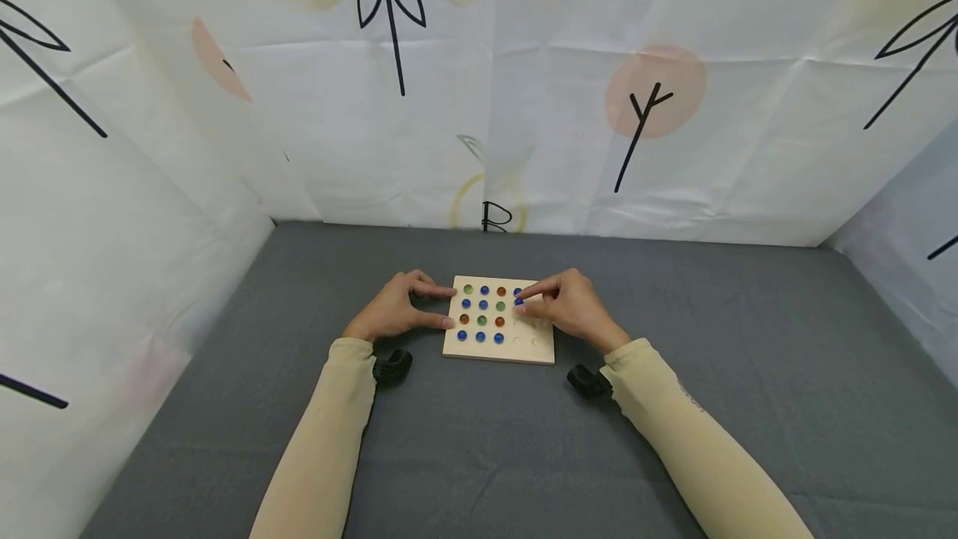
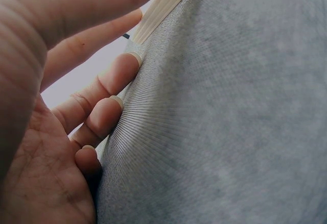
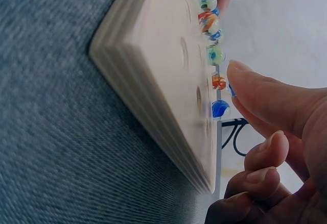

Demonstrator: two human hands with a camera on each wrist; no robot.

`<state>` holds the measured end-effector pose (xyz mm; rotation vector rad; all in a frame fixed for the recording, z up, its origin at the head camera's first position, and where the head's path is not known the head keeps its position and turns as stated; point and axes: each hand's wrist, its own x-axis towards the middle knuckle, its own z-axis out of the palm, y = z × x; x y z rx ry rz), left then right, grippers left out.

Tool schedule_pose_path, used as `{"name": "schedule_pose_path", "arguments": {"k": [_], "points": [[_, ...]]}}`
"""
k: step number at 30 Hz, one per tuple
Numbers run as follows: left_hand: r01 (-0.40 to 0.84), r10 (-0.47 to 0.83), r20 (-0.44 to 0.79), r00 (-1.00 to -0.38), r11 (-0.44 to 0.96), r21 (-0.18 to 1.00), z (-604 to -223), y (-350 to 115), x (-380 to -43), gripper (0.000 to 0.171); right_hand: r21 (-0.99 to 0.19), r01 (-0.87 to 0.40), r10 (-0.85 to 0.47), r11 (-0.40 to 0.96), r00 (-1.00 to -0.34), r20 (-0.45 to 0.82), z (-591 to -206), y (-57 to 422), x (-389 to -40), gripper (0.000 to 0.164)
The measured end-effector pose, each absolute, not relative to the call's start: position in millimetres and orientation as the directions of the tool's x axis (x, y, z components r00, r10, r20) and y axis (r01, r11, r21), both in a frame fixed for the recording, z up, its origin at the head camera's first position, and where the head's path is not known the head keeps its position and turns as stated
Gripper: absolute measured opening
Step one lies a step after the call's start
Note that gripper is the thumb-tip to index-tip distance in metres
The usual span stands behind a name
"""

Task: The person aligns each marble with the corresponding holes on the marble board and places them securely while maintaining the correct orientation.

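A light wooden board (image 1: 497,350) with rows of round hollows lies on the grey cloth, several glass marbles seated in it. My right hand (image 1: 575,308) is over the board's right side, pinching a blue marble (image 1: 519,302) between thumb and index finger. In the right wrist view the thumb hides most of that marble, and another blue marble (image 3: 220,109) sits on the board nearby. With thumb and index finger spread apart, my left hand (image 1: 400,306) touches the board's left edge. Its other fingers (image 2: 104,117) rest near the cloth in the left wrist view.
Grey cloth (image 1: 479,456) covers the table. White printed fabric (image 1: 524,156) hangs at the back and sides. Hollows without marbles (image 1: 516,340) show at the board's lower right. A black wrist device (image 1: 392,367) is on the left wrist, another (image 1: 589,382) on the right.
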<state>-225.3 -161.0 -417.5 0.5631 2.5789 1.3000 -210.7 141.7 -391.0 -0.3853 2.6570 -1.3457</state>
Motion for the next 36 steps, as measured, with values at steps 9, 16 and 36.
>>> {"name": "schedule_pose_path", "arguments": {"k": [9, 16, 36], "points": [[0.245, 0.422, -0.006, -0.907, 0.538, 0.807, -418.2, -161.7, -225.3, 0.051, -0.805, -0.166, -0.294, 0.57, -0.956, -0.011, -392.9, 141.2, -210.9, 0.021], [0.248, 0.428, -0.001, -0.904, 0.527, 0.813, -419.1, -161.6, -226.2, 0.051, -0.796, -0.176, -0.305, 0.578, -0.952, -0.011, -394.2, 141.1, -211.3, 0.021], [0.247, 0.428, -0.002, -0.904, 0.525, 0.814, -417.3, -161.1, -225.4, 0.051, -0.815, -0.123, -0.286, 0.567, -0.957, -0.054, -394.5, 139.3, -211.2, 0.021]]}}
